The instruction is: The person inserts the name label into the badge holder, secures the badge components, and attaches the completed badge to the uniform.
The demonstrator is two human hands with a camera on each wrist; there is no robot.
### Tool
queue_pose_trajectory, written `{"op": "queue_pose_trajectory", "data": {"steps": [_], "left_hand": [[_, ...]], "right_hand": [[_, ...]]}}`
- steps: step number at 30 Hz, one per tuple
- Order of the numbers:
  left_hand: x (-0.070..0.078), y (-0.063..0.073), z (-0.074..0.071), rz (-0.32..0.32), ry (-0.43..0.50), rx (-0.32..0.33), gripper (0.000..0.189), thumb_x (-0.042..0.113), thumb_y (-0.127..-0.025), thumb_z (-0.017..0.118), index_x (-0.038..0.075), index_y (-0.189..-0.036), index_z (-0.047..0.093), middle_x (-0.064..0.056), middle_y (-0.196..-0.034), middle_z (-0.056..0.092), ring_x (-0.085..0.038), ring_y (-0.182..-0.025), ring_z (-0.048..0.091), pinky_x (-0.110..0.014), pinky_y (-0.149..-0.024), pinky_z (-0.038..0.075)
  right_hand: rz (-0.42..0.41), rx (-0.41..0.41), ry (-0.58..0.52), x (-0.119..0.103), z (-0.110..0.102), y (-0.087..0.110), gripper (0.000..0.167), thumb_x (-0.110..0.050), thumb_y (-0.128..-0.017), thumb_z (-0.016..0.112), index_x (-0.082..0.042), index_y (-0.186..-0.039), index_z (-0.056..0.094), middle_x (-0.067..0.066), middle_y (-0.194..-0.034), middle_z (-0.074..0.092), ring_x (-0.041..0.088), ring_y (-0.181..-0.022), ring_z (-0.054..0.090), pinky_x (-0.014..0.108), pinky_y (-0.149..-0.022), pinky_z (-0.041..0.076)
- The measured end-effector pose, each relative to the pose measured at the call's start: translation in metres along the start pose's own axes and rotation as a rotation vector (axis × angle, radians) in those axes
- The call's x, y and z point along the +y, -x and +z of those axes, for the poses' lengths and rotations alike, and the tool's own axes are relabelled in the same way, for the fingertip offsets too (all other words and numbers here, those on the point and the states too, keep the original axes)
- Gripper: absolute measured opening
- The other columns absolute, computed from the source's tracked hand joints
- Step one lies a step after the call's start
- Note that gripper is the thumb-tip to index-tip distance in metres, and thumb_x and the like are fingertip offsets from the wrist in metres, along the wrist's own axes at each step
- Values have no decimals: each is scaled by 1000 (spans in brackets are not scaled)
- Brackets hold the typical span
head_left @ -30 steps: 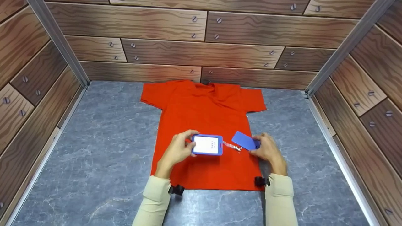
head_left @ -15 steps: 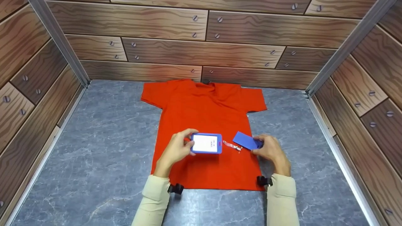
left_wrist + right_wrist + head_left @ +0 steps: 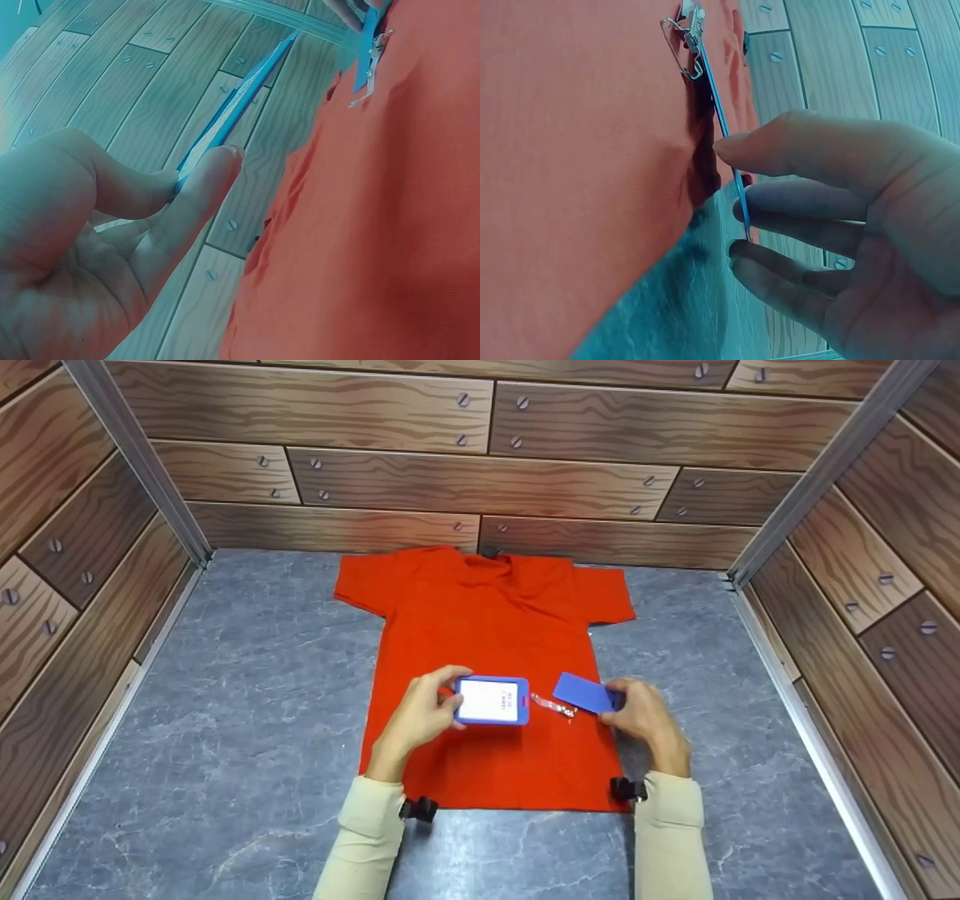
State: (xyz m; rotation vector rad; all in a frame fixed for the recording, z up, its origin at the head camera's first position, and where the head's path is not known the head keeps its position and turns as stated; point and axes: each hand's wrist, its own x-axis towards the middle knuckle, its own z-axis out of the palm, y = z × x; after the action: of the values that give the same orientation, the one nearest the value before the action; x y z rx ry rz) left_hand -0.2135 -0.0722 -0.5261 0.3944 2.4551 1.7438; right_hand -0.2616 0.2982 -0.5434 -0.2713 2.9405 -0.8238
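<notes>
My left hand [image 3: 416, 716] pinches the left end of a blue ID badge holder [image 3: 523, 682], held up over the red T-shirt [image 3: 487, 630]. A white printed card [image 3: 484, 701] shows in its window. In the left wrist view the badge holder [image 3: 247, 90] stands edge-on between thumb and fingers. To its right, my right hand [image 3: 646, 716] pinches a flat blue rectangular panel [image 3: 583, 692] by its right end. A clear strap [image 3: 547, 703] with a metal clip [image 3: 694, 34] shows at the panel's far end, between the two blue pieces.
The T-shirt lies spread out on a grey marbled surface [image 3: 270, 697], its collar toward the back wall [image 3: 480, 484]. Wood-patterned walls stand at the left [image 3: 75, 607] and right [image 3: 877, 607]. Black wrist cameras [image 3: 420, 810] sit at both cuffs.
Both hands keep their holds in nearly the same place. The blue panel in the right hand has turned slightly flatter, and the head view has shifted a little.
</notes>
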Motion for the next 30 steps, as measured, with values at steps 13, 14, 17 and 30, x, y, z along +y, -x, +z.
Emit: {"op": "queue_pose_trajectory", "data": {"steps": [13, 14, 17, 30], "left_hand": [[0, 0, -1, -10, 1, -6, 43, -1, -100, 61, 10, -141, 58, -17, -119, 60, -26, -89, 71, -32, -68, 65], [0, 0, -1, -11, 0, -5, 42, -1, -100, 61, 10, -141, 59, -17, -120, 60, -26, -89, 71, -32, -68, 65], [0, 0, -1, -12, 1, -5, 42, -1, -100, 61, 10, -141, 59, -17, -120, 61, -26, -89, 71, -32, -69, 65], [1, 0, -3, 5, 8, -4, 41, -2, -100, 61, 8, -140, 59, -17, -117, 61, -23, -83, 72, -33, -68, 65]], "right_hand": [[-17, -2, -14, -2, 0, 0, 53, -10, -78, 83, 11, -124, 68, 30, -127, 68, 45, -115, 65, 57, -101, 54], [-17, -3, -14, -2, 0, 0, 53, -10, -78, 83, 11, -124, 68, 30, -127, 68, 45, -116, 65, 57, -101, 54], [-22, 0, -18, -3, -1, 1, 54, -10, -78, 83, 11, -125, 68, 30, -125, 69, 44, -113, 67, 57, -99, 54], [-51, 43, -6, -14, -4, 0, 51, -9, -79, 81, 10, -125, 69, 31, -130, 66, 48, -119, 62, 58, -103, 52]]}}
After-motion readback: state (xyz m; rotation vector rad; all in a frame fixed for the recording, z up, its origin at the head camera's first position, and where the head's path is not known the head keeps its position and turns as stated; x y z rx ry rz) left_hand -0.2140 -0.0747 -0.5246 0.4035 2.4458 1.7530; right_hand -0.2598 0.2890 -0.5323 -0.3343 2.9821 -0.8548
